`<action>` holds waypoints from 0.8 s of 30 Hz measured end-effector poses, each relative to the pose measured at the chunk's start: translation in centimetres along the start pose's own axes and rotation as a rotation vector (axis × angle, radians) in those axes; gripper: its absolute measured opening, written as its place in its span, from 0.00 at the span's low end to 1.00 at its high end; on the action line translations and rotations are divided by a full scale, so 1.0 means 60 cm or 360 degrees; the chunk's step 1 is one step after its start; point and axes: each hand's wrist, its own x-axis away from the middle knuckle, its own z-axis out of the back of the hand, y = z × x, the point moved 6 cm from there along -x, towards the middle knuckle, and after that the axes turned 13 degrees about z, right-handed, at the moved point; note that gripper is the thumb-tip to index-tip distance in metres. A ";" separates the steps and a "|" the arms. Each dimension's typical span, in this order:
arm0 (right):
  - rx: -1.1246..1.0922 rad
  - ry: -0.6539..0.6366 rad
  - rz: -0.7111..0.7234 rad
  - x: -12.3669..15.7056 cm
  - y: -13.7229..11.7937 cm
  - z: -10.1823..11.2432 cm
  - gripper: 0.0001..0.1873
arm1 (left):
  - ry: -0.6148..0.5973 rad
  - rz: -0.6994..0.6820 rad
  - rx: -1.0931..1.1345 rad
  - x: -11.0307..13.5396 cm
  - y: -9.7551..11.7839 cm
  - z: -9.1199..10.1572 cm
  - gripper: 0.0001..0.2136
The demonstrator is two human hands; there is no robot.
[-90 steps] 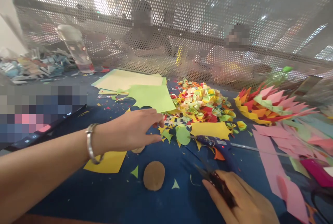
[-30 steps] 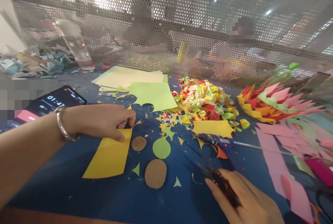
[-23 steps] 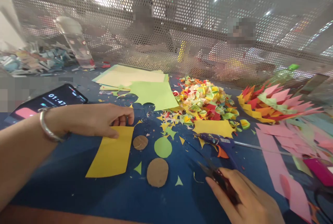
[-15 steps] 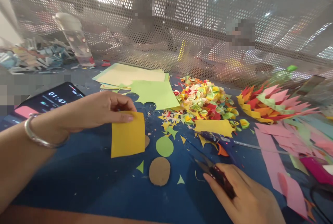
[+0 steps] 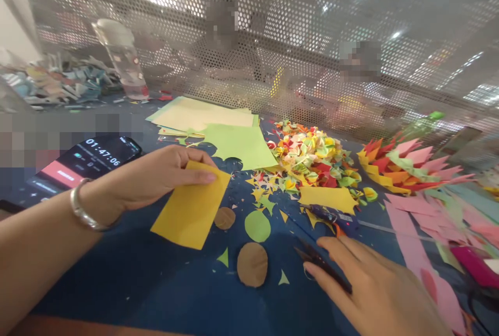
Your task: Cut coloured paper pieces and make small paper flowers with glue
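A yellow paper rectangle (image 5: pixel 189 216) is pinched between the thumb and fingers of my left hand (image 5: pixel 187 169), tilted above the blue table. My right hand (image 5: pixel 374 284) is around a pair of dark scissors (image 5: pixel 325 264), low over the table. The scissors lie between thumb and forefinger, their tips pointing up and left; the lower handle is hidden by the hand. Between the hands are a brown cardboard disc (image 5: pixel 252 265), a smaller brown disc (image 5: pixel 225 218) and a green paper circle (image 5: pixel 258 226). Small green offcuts (image 5: pixel 284 277) lie beside them.
Green paper sheets (image 5: pixel 241 143) and a heap of folded paper pieces (image 5: pixel 312 154) lie behind. A glue gun (image 5: pixel 335 217) is near my right hand, pink strips (image 5: pixel 409 237) further right. A phone (image 5: pixel 86 162) lies left, a bottle (image 5: pixel 127 65) before the perforated screen (image 5: pixel 241 81).
The yellow paper has tilted and now leans down to the left. My right forefinger has straightened, and the scissors' blades look closer together. The view has shifted slightly.
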 end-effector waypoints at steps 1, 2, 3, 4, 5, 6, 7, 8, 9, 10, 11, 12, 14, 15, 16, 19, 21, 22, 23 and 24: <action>-0.0056 -0.0008 0.0008 -0.007 -0.002 -0.002 0.28 | 0.0036 -0.0011 -0.0178 -0.001 -0.001 0.000 0.12; -0.0119 -0.0017 0.0014 -0.014 -0.004 -0.004 0.27 | 0.0101 -0.0051 -0.0374 -0.001 0.000 0.002 0.11; -0.0186 -0.0029 0.0027 -0.022 -0.007 -0.006 0.27 | 0.0155 -0.0104 -0.0561 -0.002 0.002 0.004 0.11; -0.0250 -0.0039 0.0046 -0.032 -0.010 -0.007 0.27 | 0.0180 -0.0148 -0.0718 -0.002 0.002 0.005 0.11; -0.0311 -0.0056 0.0065 -0.043 -0.014 -0.007 0.27 | 0.0176 -0.0171 -0.0832 -0.003 -0.001 0.006 0.10; -0.0357 -0.0063 0.0096 -0.054 -0.018 -0.006 0.27 | 0.0146 -0.0168 -0.0908 -0.005 -0.006 0.006 0.10; -0.0387 -0.0068 0.0115 -0.066 -0.021 -0.005 0.26 | 0.0119 -0.0151 -0.0953 -0.008 -0.012 0.008 0.10; -0.0432 -0.0099 0.0150 -0.078 -0.025 -0.006 0.23 | 0.0111 -0.0141 -0.0982 -0.010 -0.017 0.010 0.09; -0.0475 -0.0135 0.0173 -0.090 -0.028 -0.008 0.18 | 0.0134 -0.0152 -0.1004 -0.012 -0.019 0.011 0.09; -0.0496 -0.0154 0.0175 -0.100 -0.030 -0.010 0.13 | 0.0190 -0.0195 -0.1024 -0.013 -0.019 0.012 0.09; -0.0519 -0.0171 0.0192 -0.109 -0.032 -0.012 0.09 | 0.0261 -0.0265 -0.1040 -0.012 -0.015 0.011 0.09; -0.0528 -0.0169 0.0198 -0.116 -0.033 -0.013 0.07 | 0.0331 -0.0349 -0.1059 -0.011 -0.010 0.007 0.11; -0.0552 -0.0132 0.0213 -0.125 -0.035 -0.016 0.07 | 0.0428 -0.0520 -0.1094 -0.005 0.002 -0.010 0.14; -0.0572 -0.0104 0.0215 -0.127 -0.036 -0.018 0.06 | 0.0401 -0.0552 -0.1117 -0.004 0.004 -0.023 0.15; -0.0597 -0.0073 0.0214 -0.127 -0.035 -0.021 0.06 | 0.0377 -0.0549 -0.1132 -0.004 0.005 -0.034 0.15; -0.0673 0.0019 0.0183 -0.122 -0.033 -0.027 0.05 | 0.0310 -0.0518 -0.1173 -0.003 0.006 -0.058 0.12; -0.0712 0.0101 0.0162 -0.119 -0.031 -0.028 0.07 | 0.0271 -0.0471 -0.1125 -0.003 0.007 -0.064 0.09; -0.0735 0.0138 0.0155 -0.118 -0.031 -0.028 0.08 | 0.0242 -0.0412 -0.1061 -0.004 0.007 -0.064 0.07; -0.0758 0.0171 0.0152 -0.118 -0.032 -0.028 0.08 | 0.0207 -0.0342 -0.0966 -0.006 0.007 -0.065 0.06; -0.0776 0.0203 0.0154 -0.119 -0.033 -0.027 0.08 | 0.0166 -0.0280 -0.0844 -0.007 0.007 -0.067 0.05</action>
